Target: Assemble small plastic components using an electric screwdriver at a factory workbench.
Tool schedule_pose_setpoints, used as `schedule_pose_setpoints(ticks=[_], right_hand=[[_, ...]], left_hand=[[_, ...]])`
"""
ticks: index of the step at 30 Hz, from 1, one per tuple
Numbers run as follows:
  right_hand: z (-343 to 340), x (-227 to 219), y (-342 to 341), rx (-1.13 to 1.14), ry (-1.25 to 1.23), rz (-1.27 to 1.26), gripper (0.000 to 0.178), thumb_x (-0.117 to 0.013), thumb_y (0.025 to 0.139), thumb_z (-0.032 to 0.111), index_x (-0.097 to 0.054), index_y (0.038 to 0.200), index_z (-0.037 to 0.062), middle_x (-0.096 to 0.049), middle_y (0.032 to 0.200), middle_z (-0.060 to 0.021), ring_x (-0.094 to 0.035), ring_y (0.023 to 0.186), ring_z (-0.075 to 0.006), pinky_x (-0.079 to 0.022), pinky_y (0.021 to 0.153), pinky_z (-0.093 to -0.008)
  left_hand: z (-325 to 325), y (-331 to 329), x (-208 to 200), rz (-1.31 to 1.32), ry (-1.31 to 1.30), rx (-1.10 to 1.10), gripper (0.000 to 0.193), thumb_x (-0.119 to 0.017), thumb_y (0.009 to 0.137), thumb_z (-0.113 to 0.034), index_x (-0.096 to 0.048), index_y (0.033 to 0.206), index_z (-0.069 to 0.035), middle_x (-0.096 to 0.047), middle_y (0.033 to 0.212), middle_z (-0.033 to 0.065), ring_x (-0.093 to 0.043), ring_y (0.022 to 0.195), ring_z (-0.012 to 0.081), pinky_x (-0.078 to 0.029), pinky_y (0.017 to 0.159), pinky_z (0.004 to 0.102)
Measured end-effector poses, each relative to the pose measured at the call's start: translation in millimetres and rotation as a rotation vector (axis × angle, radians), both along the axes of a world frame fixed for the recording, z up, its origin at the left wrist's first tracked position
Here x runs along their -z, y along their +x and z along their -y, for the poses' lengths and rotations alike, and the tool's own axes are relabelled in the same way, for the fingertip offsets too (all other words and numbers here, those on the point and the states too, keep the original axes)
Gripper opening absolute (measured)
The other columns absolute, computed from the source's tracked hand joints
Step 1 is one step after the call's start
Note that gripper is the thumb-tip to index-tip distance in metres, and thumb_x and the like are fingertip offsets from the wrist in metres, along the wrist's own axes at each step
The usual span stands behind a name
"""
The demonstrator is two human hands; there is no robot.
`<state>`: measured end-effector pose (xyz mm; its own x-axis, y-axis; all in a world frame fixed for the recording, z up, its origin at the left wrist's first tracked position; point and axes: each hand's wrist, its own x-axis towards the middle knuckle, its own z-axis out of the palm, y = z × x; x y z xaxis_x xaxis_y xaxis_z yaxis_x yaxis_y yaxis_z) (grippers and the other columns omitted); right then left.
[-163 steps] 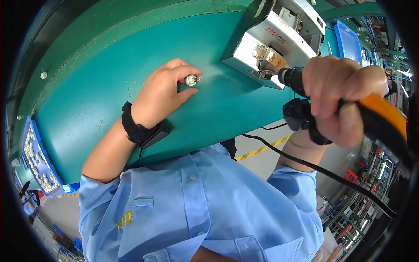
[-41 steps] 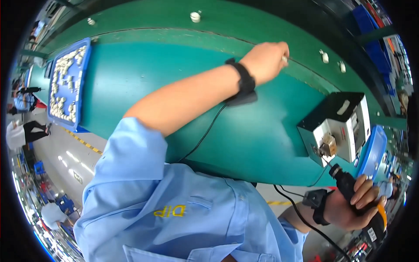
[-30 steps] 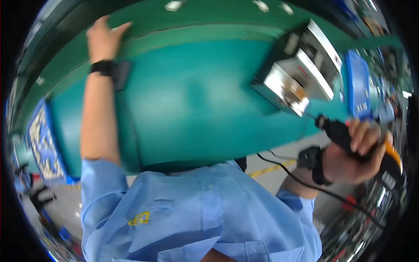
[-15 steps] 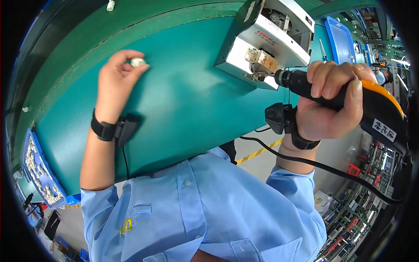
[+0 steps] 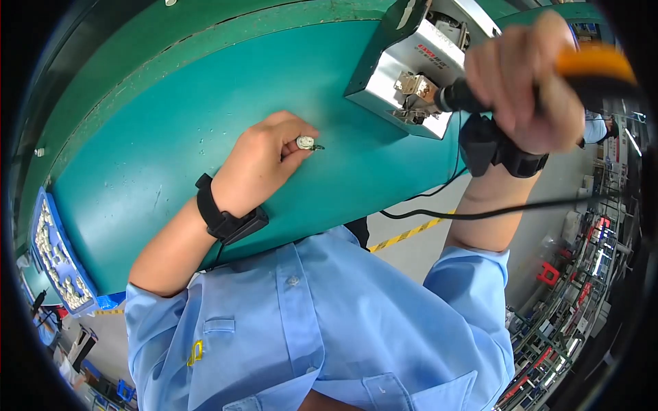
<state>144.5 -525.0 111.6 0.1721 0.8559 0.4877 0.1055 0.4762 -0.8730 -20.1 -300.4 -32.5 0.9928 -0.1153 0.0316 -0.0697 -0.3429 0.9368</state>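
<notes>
Fingers of the left hand [image 5: 257,157] are pinched narrow on a small white part [image 5: 305,142]; those of the right hand [image 5: 528,89] are wrapped around a power driver [image 5: 595,65], black with an orange back. Places below are given from the silver machine [image 5: 415,60].

Items, in descending size: the green bench [image 5: 192,123] lies beneath the machine and runs well out to its left. The driver is at the machine's right, its nose toward the metal fitting on the machine's front. A blue tray [image 5: 68,243] sits far to the machine's left, holding many loose white pieces [image 5: 46,236]. The small white part, with a dark stub at one side, is held left of the machine and nearer the body, clear of it.

Progress, by judgement: the part is in hand and the driver is at the machine, but the two are apart; work joining them appears not yet done. Many pieces remain in the tray; their condition is undetermined.

Limitations: contact between driver tip and fitting cannot be confirmed. The right hand is blurred, the driver's rear fades into the dark rim, the machine's top is cut off, and fingers cover much of the part.
</notes>
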Motion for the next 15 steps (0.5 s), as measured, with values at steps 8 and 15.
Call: schedule_pose_setpoints(ticks=[8, 15], right_hand=[[-10.4, 25.4, -17.5, 0.791, -0.050, -0.556, 0.016, -0.055, 0.091, 0.017, -0.054, 0.102, 0.0049, -0.046, 0.065, 0.0037, -0.044, 0.058, -0.0071, -0.038, 0.062, -0.0278], [-50.2, 23.9, -88.0, 0.631, 0.115, -0.360, 0.025, -0.043, 0.094, 0.021, -0.051, 0.109, 0.0025, -0.041, 0.064, 0.0005, -0.040, 0.057, -0.0104, -0.035, 0.060, -0.0310]], left_hand=[[7.2, -1.2, 6.1, -0.005, 0.044, -0.015, 0.021, -0.071, 0.076, 0.000, -0.067, 0.096, -0.001, -0.065, 0.087, 0.0123, -0.065, 0.069, 0.0211, -0.053, 0.064, 0.0313], [6.3, 5.7, 5.9, 0.011, -0.014, 0.016, 0.020, -0.073, 0.076, -0.004, -0.067, 0.094, -0.001, -0.066, 0.085, 0.0123, -0.066, 0.070, 0.0227, -0.053, 0.065, 0.0333]])
